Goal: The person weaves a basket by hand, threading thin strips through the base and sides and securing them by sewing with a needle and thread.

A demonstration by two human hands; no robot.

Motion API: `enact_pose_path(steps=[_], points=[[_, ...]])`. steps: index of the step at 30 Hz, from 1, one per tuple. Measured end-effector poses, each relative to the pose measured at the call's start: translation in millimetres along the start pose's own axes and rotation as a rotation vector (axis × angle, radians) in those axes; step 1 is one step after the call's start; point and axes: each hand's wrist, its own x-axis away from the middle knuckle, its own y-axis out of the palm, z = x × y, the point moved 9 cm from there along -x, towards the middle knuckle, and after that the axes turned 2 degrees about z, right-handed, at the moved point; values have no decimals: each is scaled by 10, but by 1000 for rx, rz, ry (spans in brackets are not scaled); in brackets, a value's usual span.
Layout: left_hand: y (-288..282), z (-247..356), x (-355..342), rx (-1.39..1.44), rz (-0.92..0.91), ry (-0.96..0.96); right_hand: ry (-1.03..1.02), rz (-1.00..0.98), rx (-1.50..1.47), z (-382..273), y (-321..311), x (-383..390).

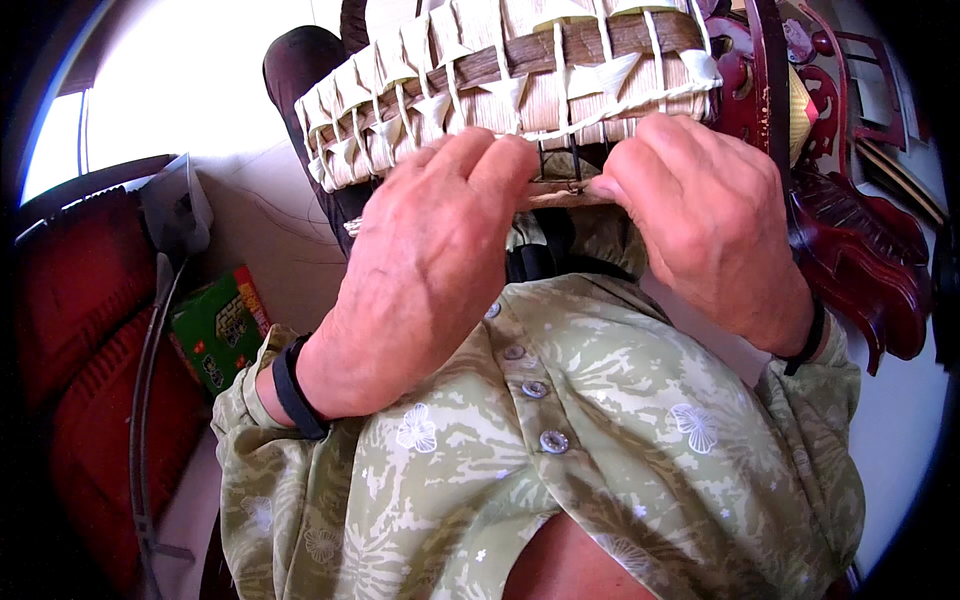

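Note:
A pale woven piece (478,82), seemingly of dried plant fibre, lies across my lap. It has upright cords, folded leaf-like tabs, a brown band along it and a twisted cord near its lower edge. Below that edge, a thin fibre strand (560,190) spans the gap between my hands, crossing dark upright rods. My left hand (425,245) is closed at the strand's left end, its fingertips mostly hidden behind the knuckles. With thumb and bent fingers, my right hand (700,225) pinches the strand's right end. Both hands are close under the woven piece.
At the left stand a dark red seat (95,400) and a thin grey metal stand (145,400). A green box (220,330) lies on the floor beside it. Carved dark red wooden furniture (860,260) is close by my right arm.

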Motion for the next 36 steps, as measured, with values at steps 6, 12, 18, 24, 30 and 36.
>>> enact_pose_path(steps=[6,12,18,24,30,36], points=[[120,-154,53,185,-50,-115,144,-224,-114,70,29,6],[122,-311,119,351,16,-85,157,-126,-190,121,-54,-27],[170,-141,252,270,55,110,157,-81,-250,155,-47,48],[247,-147,338,85,-35,213,239,-153,-178,107,59,120],[146,-159,281,235,36,143,120,-37,47,-124,-102,-44],[-12,-193,173,127,162,206,81,54,102,-169,-30,-112]])
